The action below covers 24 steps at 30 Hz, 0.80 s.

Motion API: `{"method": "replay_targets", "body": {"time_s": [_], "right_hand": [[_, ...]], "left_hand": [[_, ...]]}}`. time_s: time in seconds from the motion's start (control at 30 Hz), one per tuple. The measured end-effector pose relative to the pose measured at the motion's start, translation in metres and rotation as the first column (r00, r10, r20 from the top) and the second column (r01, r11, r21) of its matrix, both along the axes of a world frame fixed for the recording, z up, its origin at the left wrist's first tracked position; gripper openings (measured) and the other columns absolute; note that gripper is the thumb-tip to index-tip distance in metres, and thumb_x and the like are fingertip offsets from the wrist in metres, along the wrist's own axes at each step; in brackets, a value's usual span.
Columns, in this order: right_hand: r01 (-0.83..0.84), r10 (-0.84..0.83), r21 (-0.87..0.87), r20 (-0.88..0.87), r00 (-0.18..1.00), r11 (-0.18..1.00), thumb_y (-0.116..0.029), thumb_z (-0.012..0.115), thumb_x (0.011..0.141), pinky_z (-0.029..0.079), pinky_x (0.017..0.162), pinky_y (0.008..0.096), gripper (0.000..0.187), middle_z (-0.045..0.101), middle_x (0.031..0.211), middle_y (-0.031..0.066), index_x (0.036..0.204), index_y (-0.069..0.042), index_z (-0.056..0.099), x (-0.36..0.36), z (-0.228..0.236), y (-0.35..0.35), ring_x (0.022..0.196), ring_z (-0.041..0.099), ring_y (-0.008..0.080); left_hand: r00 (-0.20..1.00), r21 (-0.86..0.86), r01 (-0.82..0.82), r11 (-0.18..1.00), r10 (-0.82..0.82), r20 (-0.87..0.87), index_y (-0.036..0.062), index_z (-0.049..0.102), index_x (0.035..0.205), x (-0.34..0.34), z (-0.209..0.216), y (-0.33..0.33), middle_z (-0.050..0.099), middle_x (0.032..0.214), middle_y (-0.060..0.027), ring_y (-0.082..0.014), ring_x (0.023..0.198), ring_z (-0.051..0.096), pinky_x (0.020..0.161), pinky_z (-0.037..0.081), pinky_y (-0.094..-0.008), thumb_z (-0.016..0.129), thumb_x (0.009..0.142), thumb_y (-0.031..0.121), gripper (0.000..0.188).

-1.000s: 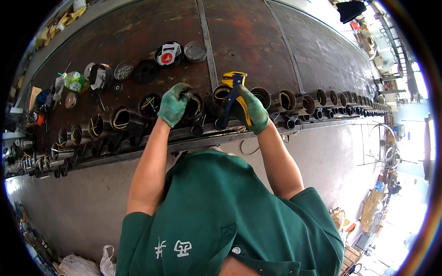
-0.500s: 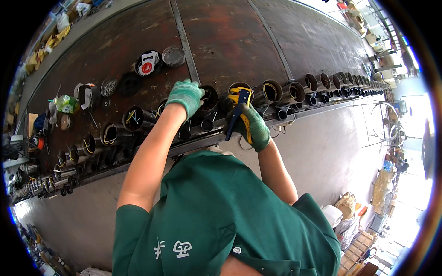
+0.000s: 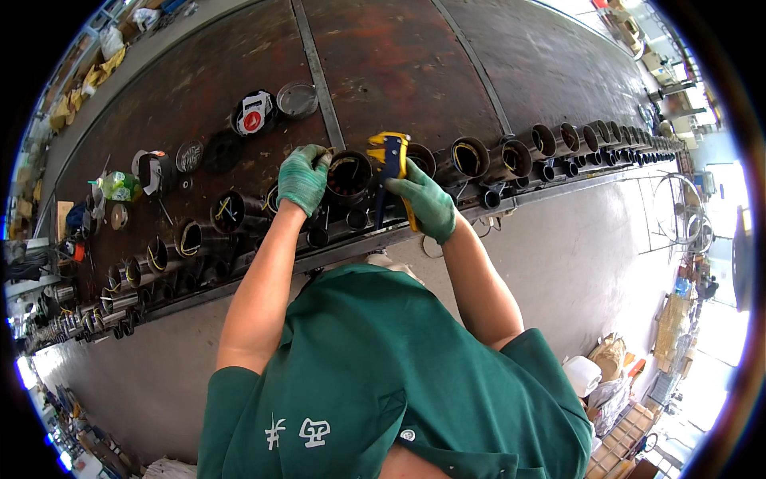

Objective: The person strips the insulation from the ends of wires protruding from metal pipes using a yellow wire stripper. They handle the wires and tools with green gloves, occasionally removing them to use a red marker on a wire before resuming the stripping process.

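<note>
My right hand (image 3: 427,203), in a green striped glove, grips a yellow and blue wire stripper (image 3: 392,164) with its jaws pointing away from me. The tool stands in front of a dark metal cylinder that is partly hidden behind it. My left hand (image 3: 303,180), gloved the same way, is closed in a pinch beside the rim of another open cylinder (image 3: 349,177). Thin wires show inside that cylinder. What the left fingertips hold is too small to make out.
Similar cylinders with wires, such as one (image 3: 467,159) on the right and one (image 3: 231,211) on the left, line the edge of the dark metal table (image 3: 391,72). Farther back sit a round clear dish (image 3: 298,100), a black bowl with a card, and a green bottle (image 3: 120,187).
My left hand has moved left from over the cylinder's mouth to beside its rim. The wire stripper in my right hand has shifted left, nearer to that cylinder.
</note>
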State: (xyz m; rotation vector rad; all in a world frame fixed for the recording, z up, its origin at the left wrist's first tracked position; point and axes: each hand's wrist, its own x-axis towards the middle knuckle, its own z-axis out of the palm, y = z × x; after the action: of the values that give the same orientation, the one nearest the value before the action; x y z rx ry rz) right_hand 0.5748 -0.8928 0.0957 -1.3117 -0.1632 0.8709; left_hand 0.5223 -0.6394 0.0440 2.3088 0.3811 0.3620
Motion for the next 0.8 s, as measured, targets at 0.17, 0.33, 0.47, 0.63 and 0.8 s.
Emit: {"method": "replay_targets", "body": {"time_s": [0.17, 0.33, 0.47, 0.63, 0.8], "right_hand": [[-0.082, 0.091, 0.056, -0.195, 0.977, 0.995, -0.010, 0.060, 0.104, 0.054, 0.099, 0.0315, 0.047, 0.067, 0.125, 0.0033, 0.150, -0.006, 0.052, 0.018, -0.006, 0.032, 0.113, 0.063, 0.0122], [-0.068, 0.112, 0.142, -0.328, 0.938, 0.988, -0.012, 0.061, 0.104, 0.065, 0.084, 0.0385, 0.043, 0.072, 0.119, 0.0078, 0.146, -0.005, 0.056, 0.021, -0.015, 0.049, 0.100, 0.073, 0.0194], [-0.060, 0.111, 0.156, -0.342, 0.933, 0.986, -0.013, 0.062, 0.104, 0.066, 0.082, 0.0416, 0.039, 0.073, 0.116, 0.0102, 0.142, -0.004, 0.059, 0.020, -0.015, 0.052, 0.097, 0.075, 0.0223], [-0.112, 0.144, 0.108, -0.354, 0.924, 0.988, -0.016, 0.062, 0.104, 0.066, 0.077, 0.0410, 0.038, 0.074, 0.112, 0.0093, 0.140, -0.004, 0.060, 0.027, -0.008, 0.052, 0.093, 0.075, 0.0222], [-0.164, 0.185, 0.091, -0.332, 0.925, 0.982, -0.016, 0.062, 0.102, 0.064, 0.069, 0.0377, 0.035, 0.073, 0.101, 0.0076, 0.135, -0.006, 0.062, 0.034, -0.009, 0.053, 0.083, 0.073, 0.0195]], "left_hand": [[0.999, -0.036, -0.024, 0.999, 0.025, 0.024, 0.0040, 0.078, 0.103, -0.003, -0.008, 0.000, 0.075, 0.102, -0.0202, -0.0394, 0.096, 0.071, 0.085, 0.056, -0.0464, 0.073, 0.094, 0.019, 0.018], [0.998, 0.050, -0.043, 0.998, 0.041, 0.043, 0.0036, 0.078, 0.102, -0.006, -0.009, -0.003, 0.075, 0.102, -0.0196, -0.0411, 0.098, 0.070, 0.088, 0.055, -0.0476, 0.072, 0.092, 0.017, 0.018], [0.998, 0.088, -0.032, 0.996, 0.026, 0.062, 0.0032, 0.077, 0.105, -0.006, -0.011, -0.003, 0.075, 0.100, -0.0193, -0.0384, 0.095, 0.071, 0.084, 0.056, -0.0447, 0.073, 0.092, 0.015, 0.018], [0.997, 0.090, -0.019, 0.996, 0.012, 0.082, 0.0023, 0.077, 0.105, -0.008, -0.008, -0.004, 0.075, 0.102, -0.0187, -0.0392, 0.096, 0.071, 0.085, 0.056, -0.0447, 0.073, 0.092, 0.014, 0.018], [0.995, 0.090, 0.004, 0.996, -0.012, 0.095, 0.0011, 0.077, 0.105, -0.009, -0.008, -0.003, 0.074, 0.102, -0.0190, -0.0400, 0.097, 0.070, 0.086, 0.056, -0.0446, 0.073, 0.091, 0.012, 0.018]]}}
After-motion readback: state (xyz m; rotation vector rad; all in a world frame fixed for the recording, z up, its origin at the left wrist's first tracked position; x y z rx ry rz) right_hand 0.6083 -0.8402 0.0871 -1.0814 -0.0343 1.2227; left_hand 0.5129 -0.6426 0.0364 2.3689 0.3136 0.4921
